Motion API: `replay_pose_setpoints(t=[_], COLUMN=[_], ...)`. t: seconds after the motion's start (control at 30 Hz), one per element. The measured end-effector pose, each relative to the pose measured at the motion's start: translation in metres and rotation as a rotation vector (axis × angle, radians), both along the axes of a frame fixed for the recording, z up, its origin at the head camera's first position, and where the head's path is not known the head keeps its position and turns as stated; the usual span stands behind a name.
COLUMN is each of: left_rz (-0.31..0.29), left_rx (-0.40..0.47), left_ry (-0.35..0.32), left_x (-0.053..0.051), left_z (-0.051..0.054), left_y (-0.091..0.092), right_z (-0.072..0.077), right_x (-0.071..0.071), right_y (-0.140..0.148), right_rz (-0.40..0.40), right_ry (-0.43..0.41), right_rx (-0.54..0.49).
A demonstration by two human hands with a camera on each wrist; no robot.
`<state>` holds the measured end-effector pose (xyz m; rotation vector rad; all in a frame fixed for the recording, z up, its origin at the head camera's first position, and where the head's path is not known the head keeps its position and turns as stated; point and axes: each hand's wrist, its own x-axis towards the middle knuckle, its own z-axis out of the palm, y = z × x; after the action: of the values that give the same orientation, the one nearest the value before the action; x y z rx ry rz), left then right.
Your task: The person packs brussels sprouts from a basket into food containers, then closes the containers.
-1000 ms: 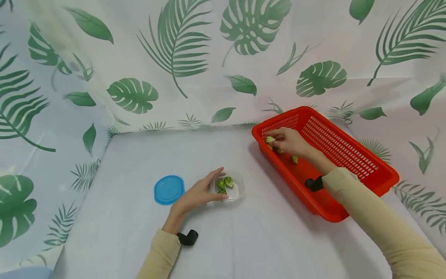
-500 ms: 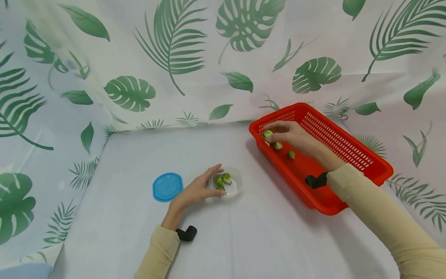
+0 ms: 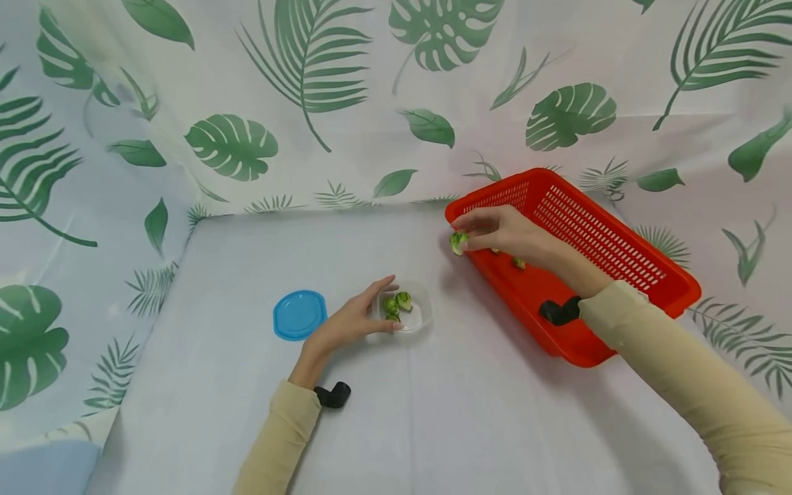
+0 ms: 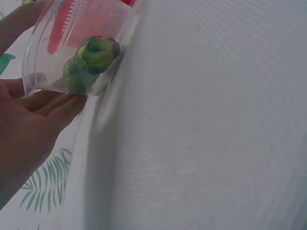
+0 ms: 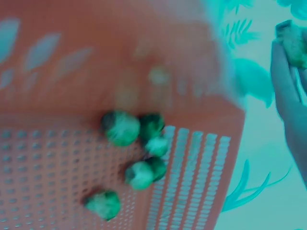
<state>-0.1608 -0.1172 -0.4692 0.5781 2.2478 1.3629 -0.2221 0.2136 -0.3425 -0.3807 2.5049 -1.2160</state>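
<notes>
A clear plastic container [image 3: 422, 306] stands on the table with three Brussels sprouts [image 3: 403, 300] in it. My left hand [image 3: 346, 322] grips its left side between thumb and fingers; the left wrist view shows the container [image 4: 53, 57] tilted by the camera's angle, with the hand [image 4: 29, 124] around it. Over the left rim of the red basket [image 3: 513, 295], my right hand [image 3: 516, 237] pinches one sprout [image 3: 458, 242]. In the right wrist view that sprout [image 5: 293, 44] is at the fingertips, and several sprouts [image 5: 121, 128] lie inside the basket.
A blue lid [image 3: 300, 315] lies on the table left of my left hand. Leaf-patterned cloth [image 3: 346, 137] hangs behind and beside the white table [image 3: 359, 440]. The basket stands at the right, its far end near the back cloth.
My right hand has lifted the pinched sprout out of the basket's far left corner and moved it left past the rim. My left hand still holds the container.
</notes>
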Motion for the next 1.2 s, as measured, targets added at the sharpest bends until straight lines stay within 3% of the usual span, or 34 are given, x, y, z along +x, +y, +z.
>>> replay_pose_setpoints(t=[0.2, 0.4, 0.6, 0.73, 1.03, 1.2], left_rz=[-0.006, -0.009, -0.005, 0.001, -0.008, -0.015], left_rx=[0.008, -0.001, -0.007, -0.005, 0.022, 0.020], left_ry=[-0.017, -0.036, -0.029, -0.039, -0.043, -0.032], left_x=[-0.001, 0.001, -0.001, 0.000, 0.004, 0.001], left_z=[0.001, 0.003, 0.004, 0.004, 0.000, 0.004], left_y=[-0.001, -0.001, 0.001, 0.001, -0.001, -0.001], right_z=[0.007, 0.005, 0.002, -0.001, -0.022, -0.031], right_x=[0.005, 0.011, 0.017, 0.021, 0.030, 0.033], right_y=[-0.015, -0.034, -0.048, -0.057, -0.081, -0.093], right_rz=[0.124, 0.259, 0.328, 0.364, 0.509, 0.578], right_ry=[0.060, 0.062, 0.065, 0.115, 0.234, 0.229], right_rx=[0.034, 0.043, 0.050, 0.085, 0.207, 0.292])
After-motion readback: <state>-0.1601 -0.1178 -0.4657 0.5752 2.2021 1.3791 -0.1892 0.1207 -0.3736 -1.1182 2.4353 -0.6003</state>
